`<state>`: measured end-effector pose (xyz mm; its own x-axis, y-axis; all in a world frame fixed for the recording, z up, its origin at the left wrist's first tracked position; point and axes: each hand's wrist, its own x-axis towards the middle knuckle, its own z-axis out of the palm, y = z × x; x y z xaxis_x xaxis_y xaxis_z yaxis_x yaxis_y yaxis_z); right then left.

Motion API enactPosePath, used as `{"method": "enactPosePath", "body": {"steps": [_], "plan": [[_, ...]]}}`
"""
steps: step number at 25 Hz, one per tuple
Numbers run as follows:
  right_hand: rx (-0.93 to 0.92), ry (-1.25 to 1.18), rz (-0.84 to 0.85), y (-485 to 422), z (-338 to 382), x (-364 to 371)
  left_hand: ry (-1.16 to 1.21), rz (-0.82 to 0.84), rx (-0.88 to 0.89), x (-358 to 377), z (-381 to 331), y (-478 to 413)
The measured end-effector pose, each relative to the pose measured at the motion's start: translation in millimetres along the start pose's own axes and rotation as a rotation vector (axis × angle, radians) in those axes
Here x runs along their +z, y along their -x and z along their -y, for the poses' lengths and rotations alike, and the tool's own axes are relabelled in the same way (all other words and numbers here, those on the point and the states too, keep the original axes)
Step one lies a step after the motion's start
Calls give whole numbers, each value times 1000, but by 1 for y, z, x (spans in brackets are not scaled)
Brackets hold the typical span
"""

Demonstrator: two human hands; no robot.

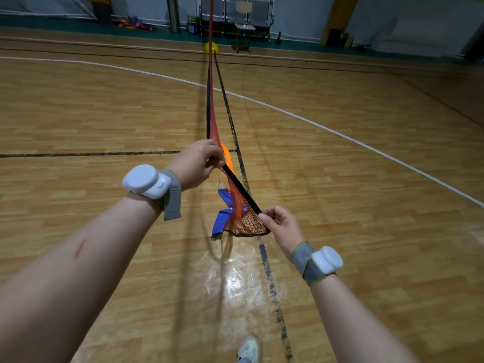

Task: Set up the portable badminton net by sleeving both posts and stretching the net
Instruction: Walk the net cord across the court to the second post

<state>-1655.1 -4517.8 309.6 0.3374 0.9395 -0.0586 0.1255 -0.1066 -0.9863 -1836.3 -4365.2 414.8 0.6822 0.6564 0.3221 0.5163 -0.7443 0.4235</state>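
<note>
A red-orange mesh net (239,214) with a black edge band (241,188) runs from my hands across the court to a far red post (211,19) standing in a yellow dome base (211,47). My left hand (195,165) is shut on the bunched net and band, higher up. My right hand (281,226) pinches the net's near end at the black band, lower and closer to me. An orange object (227,159) shows just behind my left hand. Blue tape pieces (221,218) lie on the floor under the net end.
Wooden court floor with white and black lines (272,286). My white shoe (248,349) is at the bottom edge. Along the far wall stand a chair (245,27), a metal rack (235,17), a grey cylinder (173,15) and a padded yellow column (337,19).
</note>
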Motion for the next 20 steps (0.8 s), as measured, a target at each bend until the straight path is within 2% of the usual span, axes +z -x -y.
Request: {"method": "enactPosePath", "body": {"steps": [10,13,16,20], "plan": [[-104,-52,-82,43,35,10,-11,214,-10,31,1,10],[-91,-45,-87,48,35,11,-15,335,102,41,-21,24],[-71,-55,-108,48,32,6,-35,366,216,53,-47,38],[-76,-22,-80,48,28,0,-60,381,217,53,-60,38]]}}
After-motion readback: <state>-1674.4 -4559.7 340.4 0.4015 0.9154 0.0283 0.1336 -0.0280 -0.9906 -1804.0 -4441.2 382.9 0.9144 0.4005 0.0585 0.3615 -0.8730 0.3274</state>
